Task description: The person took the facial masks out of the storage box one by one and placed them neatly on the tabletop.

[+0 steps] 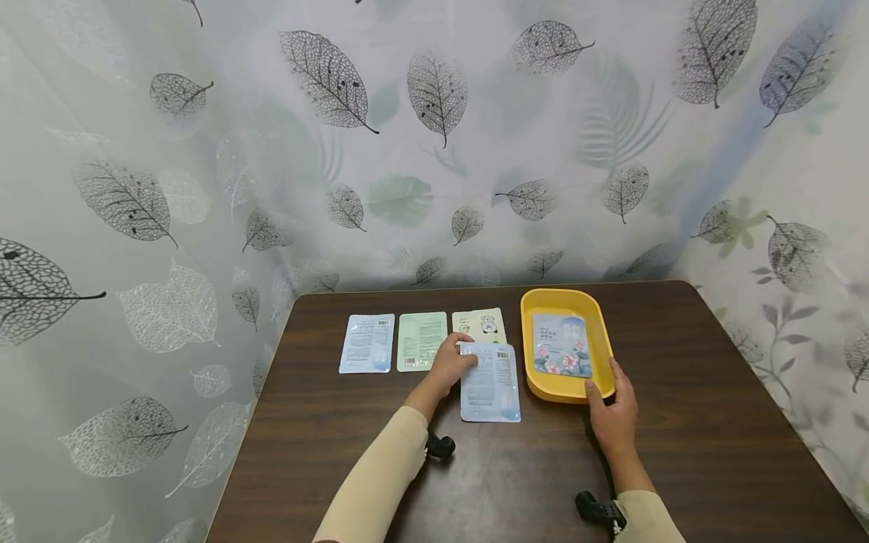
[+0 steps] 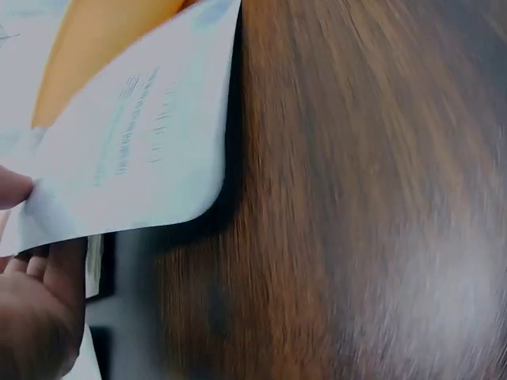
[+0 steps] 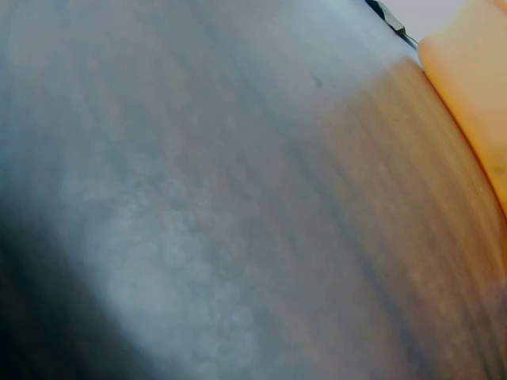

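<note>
My left hand (image 1: 451, 365) pinches a light-blue sheet mask packet (image 1: 490, 386) by its upper left corner, thumb on top and fingers underneath. In the left wrist view the packet (image 2: 150, 134) tilts up over the wood, its printed side showing. My right hand (image 1: 614, 411) grips the near right corner of a yellow plastic tray (image 1: 566, 391), thumb at the rim and fingers along the outer side. Inside the tray lies a blue packet with pink flowers (image 1: 562, 345). Only the tray's orange-looking side (image 3: 471, 87) shows in the right wrist view; the hand is out of sight there.
Along the back of the brown wooden table (image 1: 516, 483) lie a pale-blue packet (image 1: 366, 344), a green packet (image 1: 422, 342) and a cream packet with a cartoon figure (image 1: 479, 324), partly covered. A leaf-patterned curtain (image 1: 434, 181) hangs behind the table and down both sides.
</note>
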Demonstrator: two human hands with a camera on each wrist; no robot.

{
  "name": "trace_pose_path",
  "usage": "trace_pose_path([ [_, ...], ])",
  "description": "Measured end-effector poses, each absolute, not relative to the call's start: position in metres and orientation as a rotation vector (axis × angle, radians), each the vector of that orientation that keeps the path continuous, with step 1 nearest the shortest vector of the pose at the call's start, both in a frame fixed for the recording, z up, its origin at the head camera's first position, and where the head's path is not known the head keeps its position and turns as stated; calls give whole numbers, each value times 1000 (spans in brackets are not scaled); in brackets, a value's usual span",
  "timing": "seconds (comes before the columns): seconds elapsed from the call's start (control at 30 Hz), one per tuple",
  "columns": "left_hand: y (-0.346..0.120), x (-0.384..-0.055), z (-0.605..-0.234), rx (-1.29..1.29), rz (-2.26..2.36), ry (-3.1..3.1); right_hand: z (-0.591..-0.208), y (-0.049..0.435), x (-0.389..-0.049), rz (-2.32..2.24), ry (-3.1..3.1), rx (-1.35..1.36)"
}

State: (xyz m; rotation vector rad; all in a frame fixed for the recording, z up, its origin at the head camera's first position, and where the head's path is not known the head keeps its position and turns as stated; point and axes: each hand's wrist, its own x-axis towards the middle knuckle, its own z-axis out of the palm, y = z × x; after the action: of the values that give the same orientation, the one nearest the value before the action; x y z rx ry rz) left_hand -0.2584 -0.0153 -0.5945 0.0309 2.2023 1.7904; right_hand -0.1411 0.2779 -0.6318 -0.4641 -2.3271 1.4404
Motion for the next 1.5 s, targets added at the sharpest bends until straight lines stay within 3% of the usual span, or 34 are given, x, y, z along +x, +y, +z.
trace_pose_path([
  [0.4,-26,-263,-584,186,961,2805,-633,278,-141,1443,-2330,-457],
  [0.9,-35,-262,-589,448,920,2723,-633,277,-141,1452,-2330,-464],
  [1.5,-39,-264,-604,531,887,2734,-632,278,-142,1462,-2326,-475],
])
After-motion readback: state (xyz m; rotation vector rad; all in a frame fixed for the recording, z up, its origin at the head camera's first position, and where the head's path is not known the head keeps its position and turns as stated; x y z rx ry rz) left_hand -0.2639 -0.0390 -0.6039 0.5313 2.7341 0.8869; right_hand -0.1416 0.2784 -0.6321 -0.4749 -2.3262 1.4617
